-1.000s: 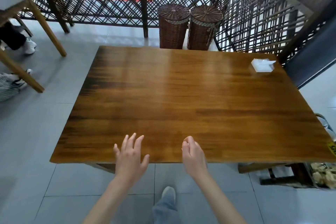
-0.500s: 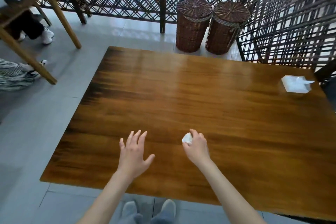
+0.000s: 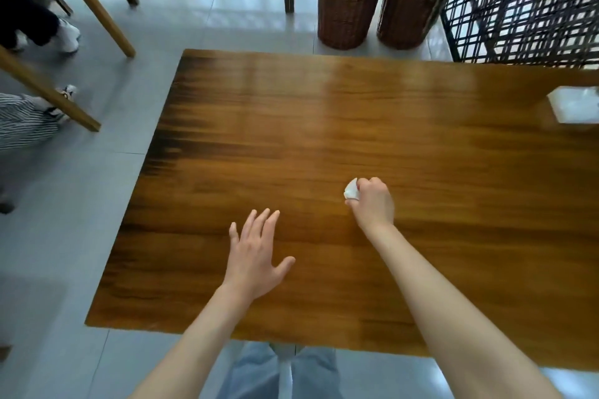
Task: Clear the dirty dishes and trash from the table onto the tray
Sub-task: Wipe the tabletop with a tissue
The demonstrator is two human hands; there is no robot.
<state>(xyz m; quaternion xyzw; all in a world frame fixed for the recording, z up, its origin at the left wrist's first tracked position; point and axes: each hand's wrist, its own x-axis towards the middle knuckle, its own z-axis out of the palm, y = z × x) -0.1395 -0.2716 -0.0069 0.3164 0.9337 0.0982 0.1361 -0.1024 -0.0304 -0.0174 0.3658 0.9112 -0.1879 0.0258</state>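
Two hands | right [image 3: 372, 204] pinches crumpled white tissue [image 3: 351, 193] | left [image 3: 256, 256] spread flat

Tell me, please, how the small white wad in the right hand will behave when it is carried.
The white wad looks like crumpled tissue, so probably very light and soft. The right hand curls around it easily; it likely squashes, not rolls.

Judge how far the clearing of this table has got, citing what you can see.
Done: no dishes show on the table. In hand: the right hand grips a small white wad over the wood; the left hand is spread open above it. Left: a white tissue box sits at the far right edge. No tray is in view.
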